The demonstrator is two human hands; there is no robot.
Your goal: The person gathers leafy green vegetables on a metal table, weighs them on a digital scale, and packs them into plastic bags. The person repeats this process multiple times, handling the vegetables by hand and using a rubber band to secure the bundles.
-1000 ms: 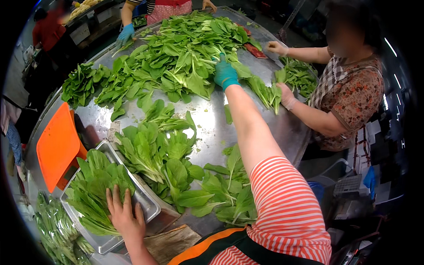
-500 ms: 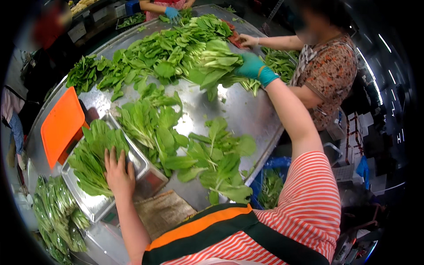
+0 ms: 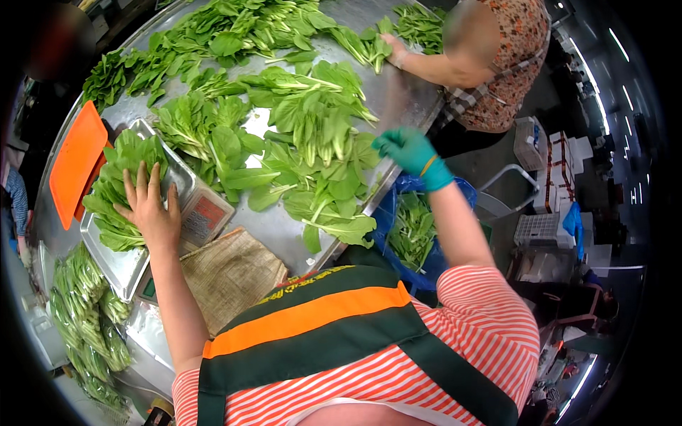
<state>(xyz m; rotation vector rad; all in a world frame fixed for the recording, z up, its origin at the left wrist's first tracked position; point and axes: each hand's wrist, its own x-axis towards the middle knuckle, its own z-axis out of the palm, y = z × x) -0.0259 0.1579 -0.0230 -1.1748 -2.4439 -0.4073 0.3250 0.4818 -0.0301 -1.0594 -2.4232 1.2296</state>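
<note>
- The left hand [image 3: 153, 209] is bare and lies palm down on a pile of greens [image 3: 114, 202], its fingers spread wide and straight, pressing on the leaves without gripping them.
- That pile sits in a metal tray [image 3: 129, 273], covering much of it; the tray rests tilted in view on a scale [image 3: 206, 216].
- The right hand [image 3: 410, 153] wears a teal glove with a yellow band at the wrist and is above the table's near right edge; its fingers look partly bent, but I cannot tell whether they hold anything.
- Just left of the glove, a bunch of greens [image 3: 316, 117] lies with its pale stems toward the person, over loose leaves [image 3: 330, 206] on the metal table [image 3: 405, 92].
- Below the glove, a blue bag [image 3: 386, 213] beside the table holds more leaves [image 3: 412, 231].
- A brown cloth [image 3: 231, 273] lies next to the scale, near the person's dark green apron [image 3: 305, 319].
- An orange plastic board [image 3: 74, 167] stands by the tray's far left side; bagged greens [image 3: 82, 305] lie at the lower left.
- Across the table is a long heap of greens [image 3: 213, 35], where a co-worker's gloved hand [image 3: 394, 50] touches some stalks.
</note>
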